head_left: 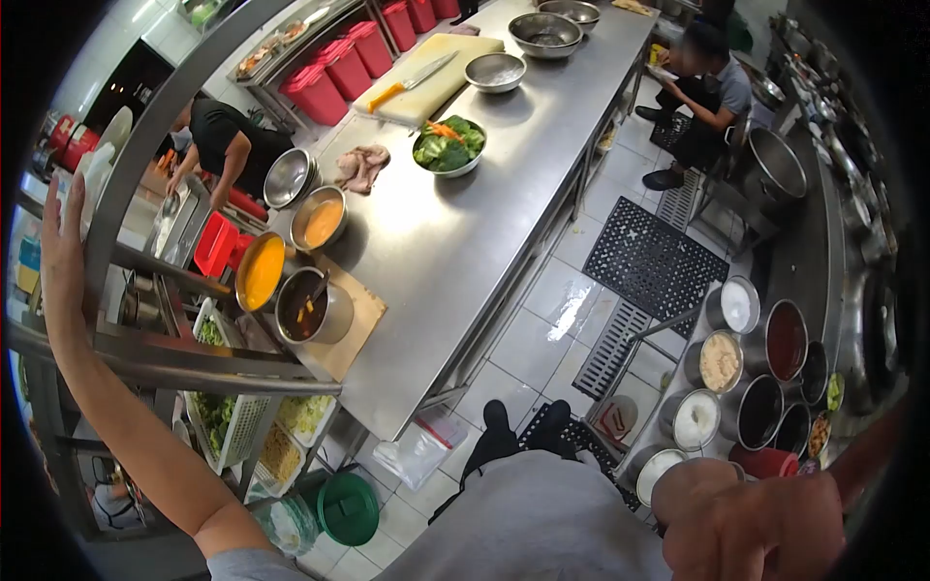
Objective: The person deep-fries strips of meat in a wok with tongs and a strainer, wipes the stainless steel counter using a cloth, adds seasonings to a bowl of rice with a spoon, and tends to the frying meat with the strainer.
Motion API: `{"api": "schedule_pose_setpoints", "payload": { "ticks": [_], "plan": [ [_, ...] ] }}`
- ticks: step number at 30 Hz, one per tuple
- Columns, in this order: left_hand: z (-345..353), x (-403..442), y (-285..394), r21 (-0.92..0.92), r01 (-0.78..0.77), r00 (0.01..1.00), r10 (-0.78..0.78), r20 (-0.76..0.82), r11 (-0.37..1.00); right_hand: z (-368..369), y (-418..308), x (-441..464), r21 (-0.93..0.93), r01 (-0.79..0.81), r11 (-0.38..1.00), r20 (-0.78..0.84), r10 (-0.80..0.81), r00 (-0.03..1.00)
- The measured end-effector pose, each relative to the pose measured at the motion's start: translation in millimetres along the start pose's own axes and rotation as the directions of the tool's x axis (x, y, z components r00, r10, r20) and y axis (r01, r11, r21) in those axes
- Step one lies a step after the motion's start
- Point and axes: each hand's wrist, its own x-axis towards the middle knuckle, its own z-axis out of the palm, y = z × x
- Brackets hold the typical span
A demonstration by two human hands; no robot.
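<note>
On the desk [426,242], the bowl [455,171] is already full with cut vegetables [451,145], while the meat [362,168] lies loose near it. The left hand [64,247] is open beside the metal post [108,184]. The right hand [751,518] looks folded near the pots [694,426]; I cannot tell if it grasps something.

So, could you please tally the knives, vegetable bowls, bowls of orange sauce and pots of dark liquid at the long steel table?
Knife: 1
Vegetable bowl: 1
Bowls of orange sauce: 2
Pot of dark liquid: 1
Total: 5
</note>
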Motion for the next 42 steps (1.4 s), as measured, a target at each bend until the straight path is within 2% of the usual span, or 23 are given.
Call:
{"api": "schedule_pose_setpoints", "payload": {
  "ticks": [1, 2, 4, 5, 6, 7, 9, 10, 13, 14, 18, 19, 21, 25, 26, 29, 30, 32, 34, 38, 41, 42],
  "plan": [
    [-3.0, 2.0, -4.1, 0.0, -0.009, 1.0, 0.009, 0.019, 1.0, -7.3, -2.4, 0.5, -0.019, -0.001, 1.0, 0.047, 0.002, 0.999],
    [-2.2, -10.8, 26.1, 0.007, 0.102, 0.995, -0.102, -0.021, 0.995, -20.6, -1.6, -3.3, -0.051, 0.069, 0.996, 0.092, -0.065, 0.994],
    [-7.0, -5.7, 27.2, 0.043, 0.077, 0.997, -0.078, 0.015, 0.996, -33.3, 13.1, -3.7, -0.165, 0.198, 0.966, -0.013, -0.203, 0.979],
    [-11.3, -5.4, 24.9, 0.059, 0.072, 0.997, -0.073, 0.024, 0.996, -42.2, 22.6, 2.6, -0.255, 0.208, 0.944, -0.132, -0.247, 0.96],
    [-6.1, -14.5, 25.3, -0.022, 0.037, 0.999, -0.038, -0.038, 0.999, -51.3, 32.1, 8.9, -0.344, 0.193, 0.919, -0.248, -0.287, 0.925],
    [-5.1, -17.5, 27.2, -0.017, 0.067, 0.997, -0.068, -0.046, 0.998, -70.6, 41.6, 14.0, -0.432, 0.145, 0.89, -0.34, -0.31, 0.888],
    [-0.1, -19.9, 32.7, -0.023, 0.119, 0.991, -0.121, -0.063, 0.993, -102.9, 67.3, 12.2, -0.355, 0.097, 0.93, -0.558, -0.295, 0.776],
    [-0.2, -22.4, 38.1, -0.031, 0.118, 0.991, -0.12, -0.067, 0.993, -120.4, 78.0, 6.0, -0.336, 0.024, 0.942, -0.605, -0.235, 0.761],
    [-5.5, -14.8, 13.3, -0.068, -0.118, 0.992, 0.114, -0.061, 0.991, -173.0, 106.5, -15.4, -0.38, -0.241, 0.893, -0.716, -0.119, 0.687],
    [-3.4, -14.3, 18.2, -0.066, -0.027, 0.996, 0.021, -0.091, 0.997, -184.5, 116.8, -18.7, -0.391, -0.312, 0.866, -0.754, -0.107, 0.648],
    [-1.7, -17.2, 5.9, -0.201, 0.024, 0.998, -0.036, -0.057, 0.979, -217.8, 156.6, -22.7, -0.342, -0.513, 0.787, -0.868, -0.056, 0.493],
    [-4.2, -17.9, 2.5, -0.253, 0.063, 0.997, -0.069, -0.016, 0.966, -224.3, 165.5, -23.4, -0.343, -0.552, 0.76, -0.879, -0.051, 0.475],
    [-9.0, -12.2, -11.2, -0.233, 0.097, 0.995, -0.088, 0.049, 0.968, -236.0, 180.6, -24.0, -0.338, -0.63, 0.699, -0.899, -0.042, 0.436],
    [-34.0, 10.4, -81.0, 0.082, 0.076, 0.991, -0.085, 0.106, 0.994, -260.7, 208.7, -29.5, -0.367, -0.7, 0.613, -0.898, -0.035, 0.439],
    [-37.8, 14.4, -93.7, 0.166, 0.069, 0.99, -0.088, 0.113, 0.984, -267.5, 212.0, -28.5, -0.338, -0.7, 0.629, -0.907, -0.018, 0.421],
    [-40.4, 17.8, -114.6, 0.243, -0.009, 0.997, -0.009, 0.071, 0.97, -288.6, 219.4, -27.1, -0.321, -0.709, 0.627, -0.921, -0.031, 0.389],
    [-34.5, 17.7, -93.0, 0.242, -0.047, 0.998, 0.037, 0.046, 0.969, -296.0, 222.1, -27.6, -0.312, -0.702, 0.641, -0.924, -0.033, 0.381],
    [-23.0, -1.5, -51.5, 0.175, -0.012, 1.0, 0.015, -0.018, 0.984, -310.1, 223.8, -30.8, -0.295, -0.691, 0.66, -0.931, -0.035, 0.364],
    [-15.2, -10.1, -19.9, 0.104, 0.004, 1.0, -0.003, -0.008, 0.995, -325.6, 222.4, -32.8, -0.293, -0.699, 0.652, -0.935, -0.041, 0.353],
    [-15.2, -12.3, -2.4, 0.0, 0.023, 0.986, -0.023, 0.166, 1.0, -378.0, 201.4, -14.4, -0.32, -0.702, 0.636, -0.93, -0.068, 0.362],
    [-13.1, -11.1, 21.6, 0.03, 0.068, 0.964, -0.074, 0.255, 0.997, -429.5, 168.9, 8.6, -0.443, -0.642, 0.625, -0.887, -0.204, 0.414],
    [-11.0, -10.7, 31.2, 0.046, 0.084, 0.959, -0.093, 0.267, 0.995, -452.2, 155.1, 14.1, -0.517, -0.685, 0.513, -0.855, -0.273, 0.44]
  ]
}}
